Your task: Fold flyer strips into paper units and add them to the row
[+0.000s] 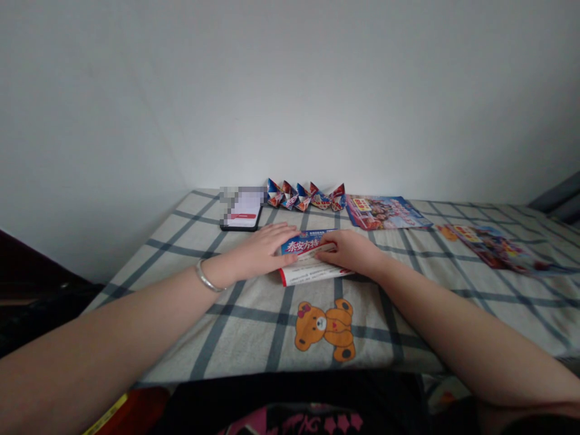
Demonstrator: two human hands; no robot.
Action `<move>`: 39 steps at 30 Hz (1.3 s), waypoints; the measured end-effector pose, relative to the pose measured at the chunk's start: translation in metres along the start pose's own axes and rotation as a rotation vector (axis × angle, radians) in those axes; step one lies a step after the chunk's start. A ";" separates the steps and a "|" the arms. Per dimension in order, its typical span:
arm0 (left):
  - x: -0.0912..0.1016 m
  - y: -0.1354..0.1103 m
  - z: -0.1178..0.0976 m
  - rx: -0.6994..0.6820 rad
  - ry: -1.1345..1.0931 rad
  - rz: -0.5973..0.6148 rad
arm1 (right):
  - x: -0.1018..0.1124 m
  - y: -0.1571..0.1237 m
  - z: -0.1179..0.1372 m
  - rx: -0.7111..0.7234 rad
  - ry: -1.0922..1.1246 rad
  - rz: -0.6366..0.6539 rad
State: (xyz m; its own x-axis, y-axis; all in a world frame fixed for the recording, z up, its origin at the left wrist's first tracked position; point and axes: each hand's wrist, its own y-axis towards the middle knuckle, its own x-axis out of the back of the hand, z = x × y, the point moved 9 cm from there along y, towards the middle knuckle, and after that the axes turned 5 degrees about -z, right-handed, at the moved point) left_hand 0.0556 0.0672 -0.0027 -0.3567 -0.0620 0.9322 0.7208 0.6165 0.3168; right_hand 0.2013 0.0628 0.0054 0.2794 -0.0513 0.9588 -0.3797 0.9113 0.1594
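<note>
A printed flyer (303, 246) lies on the cloth in front of me, blue with white Chinese lettering, its near part folded over to show a white, red-edged side. My left hand (265, 244), with a silver bangle on its wrist, rests at the flyer's left end, fingers stretched over the far edge and thumb on the near part. At the right end, my right hand (347, 251) has its fingers curled onto the folded flap and grips it. Part of the flyer is hidden under both hands.
Behind the hands, a phone (244, 208) lies beside a row of folded paper shapes (306, 195). Farther right are a stack of flyers (389, 212) and another flyer (502, 249). A checked tablecloth (244, 338) with a printed bear covers the table; a white wall (290, 90) stands behind.
</note>
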 end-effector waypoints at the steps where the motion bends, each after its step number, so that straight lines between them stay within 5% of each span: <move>1: -0.001 0.000 0.000 0.005 0.002 0.006 | 0.000 0.001 -0.002 -0.001 -0.010 -0.008; 6: -0.004 0.000 0.003 0.014 0.020 -0.003 | 0.001 0.008 -0.015 0.017 -0.045 -0.064; 12: -0.003 0.000 0.005 0.041 0.025 -0.054 | 0.006 0.014 -0.025 0.113 0.001 -0.274; 32: 0.007 0.002 -0.005 0.031 -0.135 -0.086 | 0.013 0.008 -0.016 0.113 0.156 -0.307; 39: 0.014 0.002 0.002 0.090 -0.138 -0.159 | 0.012 0.004 -0.023 -0.063 0.255 -0.301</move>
State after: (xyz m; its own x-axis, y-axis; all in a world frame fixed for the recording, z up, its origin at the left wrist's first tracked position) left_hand 0.0510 0.0696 0.0108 -0.5443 -0.0597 0.8368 0.5954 0.6752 0.4354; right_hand 0.2231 0.0756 0.0120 0.5826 -0.2241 0.7813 -0.1950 0.8946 0.4021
